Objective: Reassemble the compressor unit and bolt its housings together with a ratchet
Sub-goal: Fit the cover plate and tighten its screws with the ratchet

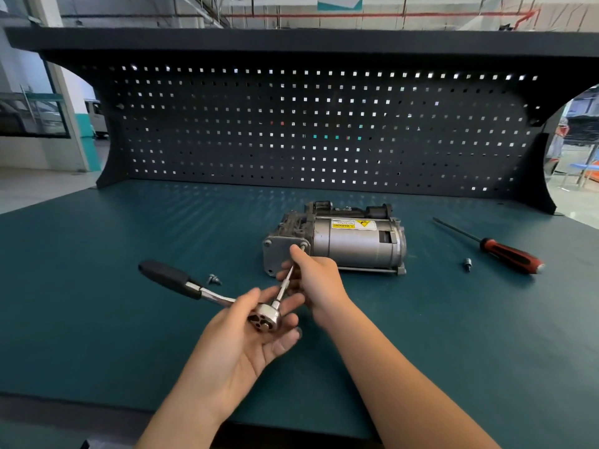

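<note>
the left hand (pixel 246 335), palm up with its thumb over the neck, cradles one chrome black-gripped ratchet (pixel 264 319); the right hand (pixel 311 277) pinches its thin steel extension bar (pixel 287 280) against the one grey cylindrical compressor unit (pixel 353 247), which lies on the teal tabletop (pixel 97 286). held slanted and loosely, the tip could slip off or cross-thread the corner bolt (pixel 303 245). also there: two small loose bolts (pixel 214 280) and one red-and-black screwdriver (pixel 509 259).

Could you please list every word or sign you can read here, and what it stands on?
"WARNING": on the yellow label on the compressor, beside a hazard triangle.
Smaller print on that label: too small to read.
Hanging sign at the top: too blurred to read.
</note>
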`<state>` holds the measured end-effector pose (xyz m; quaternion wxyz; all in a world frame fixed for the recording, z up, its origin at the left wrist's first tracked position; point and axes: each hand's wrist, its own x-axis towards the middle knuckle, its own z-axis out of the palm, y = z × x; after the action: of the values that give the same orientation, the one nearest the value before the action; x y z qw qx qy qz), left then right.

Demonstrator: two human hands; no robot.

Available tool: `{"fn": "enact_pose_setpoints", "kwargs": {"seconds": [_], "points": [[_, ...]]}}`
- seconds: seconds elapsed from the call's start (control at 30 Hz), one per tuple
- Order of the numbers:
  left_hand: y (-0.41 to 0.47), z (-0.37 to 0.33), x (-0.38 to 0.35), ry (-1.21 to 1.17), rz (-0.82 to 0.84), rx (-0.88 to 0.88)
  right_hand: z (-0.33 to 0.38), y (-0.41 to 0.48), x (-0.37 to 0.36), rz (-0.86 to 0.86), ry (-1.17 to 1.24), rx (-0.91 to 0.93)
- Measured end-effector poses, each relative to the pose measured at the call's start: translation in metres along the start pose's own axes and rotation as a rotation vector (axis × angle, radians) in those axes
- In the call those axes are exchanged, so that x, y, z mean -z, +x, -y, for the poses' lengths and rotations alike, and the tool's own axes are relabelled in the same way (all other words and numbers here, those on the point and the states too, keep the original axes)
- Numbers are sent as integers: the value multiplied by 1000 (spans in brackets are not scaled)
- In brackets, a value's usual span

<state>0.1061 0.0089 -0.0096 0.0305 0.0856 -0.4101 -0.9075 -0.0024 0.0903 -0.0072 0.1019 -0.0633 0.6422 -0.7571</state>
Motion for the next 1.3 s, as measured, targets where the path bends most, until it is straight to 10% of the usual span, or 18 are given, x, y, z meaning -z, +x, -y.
{"fn": "enact_pose_setpoints", "kwargs": {"seconds": [0.23,0.37,0.57,0.83,0.97,1.13,1.3], "points": [[4,6,3,1401,-176,-625,-2,2,1,-93,-105,31],[6,11,8,1731,-179,-777,-3,2,1,-99,-204,100],[8,13,10,1607,-144,-712,-2,2,0,-89,-223,90],[3,-3,-4,161,-1,-19,-1,1,2,16,-3,-11],[0,-5,-4,427,-1,-132,0,2,0,15,-40,-53],[-2,5,-3,1379,-62,-653,0,2,2,-81,-131,21],[-1,9,-6,1514,-134,-809,-1,3,1,-127,-237,115]]}}
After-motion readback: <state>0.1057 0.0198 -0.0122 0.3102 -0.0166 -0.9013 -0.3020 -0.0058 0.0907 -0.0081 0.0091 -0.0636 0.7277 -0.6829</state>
